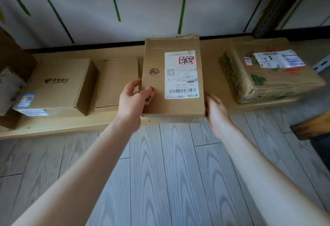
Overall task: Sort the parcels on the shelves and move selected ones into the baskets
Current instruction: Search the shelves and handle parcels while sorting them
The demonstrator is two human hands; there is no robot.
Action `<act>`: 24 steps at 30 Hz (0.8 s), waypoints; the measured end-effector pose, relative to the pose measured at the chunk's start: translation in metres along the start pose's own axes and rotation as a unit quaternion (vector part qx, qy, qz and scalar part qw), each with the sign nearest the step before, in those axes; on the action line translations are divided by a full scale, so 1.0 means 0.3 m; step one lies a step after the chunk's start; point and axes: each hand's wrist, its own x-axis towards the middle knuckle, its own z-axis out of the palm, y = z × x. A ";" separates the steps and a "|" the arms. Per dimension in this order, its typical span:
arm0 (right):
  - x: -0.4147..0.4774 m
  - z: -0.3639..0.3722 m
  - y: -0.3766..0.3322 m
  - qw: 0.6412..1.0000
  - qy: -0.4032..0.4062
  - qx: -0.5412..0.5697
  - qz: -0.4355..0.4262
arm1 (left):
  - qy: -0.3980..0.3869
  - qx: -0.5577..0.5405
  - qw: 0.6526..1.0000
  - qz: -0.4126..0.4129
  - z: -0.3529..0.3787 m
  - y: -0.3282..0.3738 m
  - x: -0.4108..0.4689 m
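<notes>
my left hand grips the parcel by its near-left edge, long axis pointing away from me; my blurred right hand sits at the near-right corner, grip unreadable.

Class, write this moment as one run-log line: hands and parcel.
left hand: grips parcel at left edge | right hand: at parcel's right side, blurred | parcel: label up, near end past shelf edge

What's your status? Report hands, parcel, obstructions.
Left hand grips white-labelled brown cardboard parcel, left edge. Right hand at its right side, blurred, grip unclear. Flat cardboard box left, taped cardboard box right; nothing in front.
</notes>
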 end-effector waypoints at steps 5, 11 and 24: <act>-0.253 -0.110 -0.103 0.991 0.008 0.033 0.127 | -0.004 0.100 0.995 -0.027 0.125 0.101 -0.240; -0.616 -0.351 -0.276 0.974 0.109 0.126 0.152 | -0.095 0.206 0.969 -0.094 0.321 0.226 -0.584; -1.389 -1.172 -0.553 0.894 0.371 0.176 0.180 | -0.325 0.331 0.879 -0.109 0.955 0.216 -1.481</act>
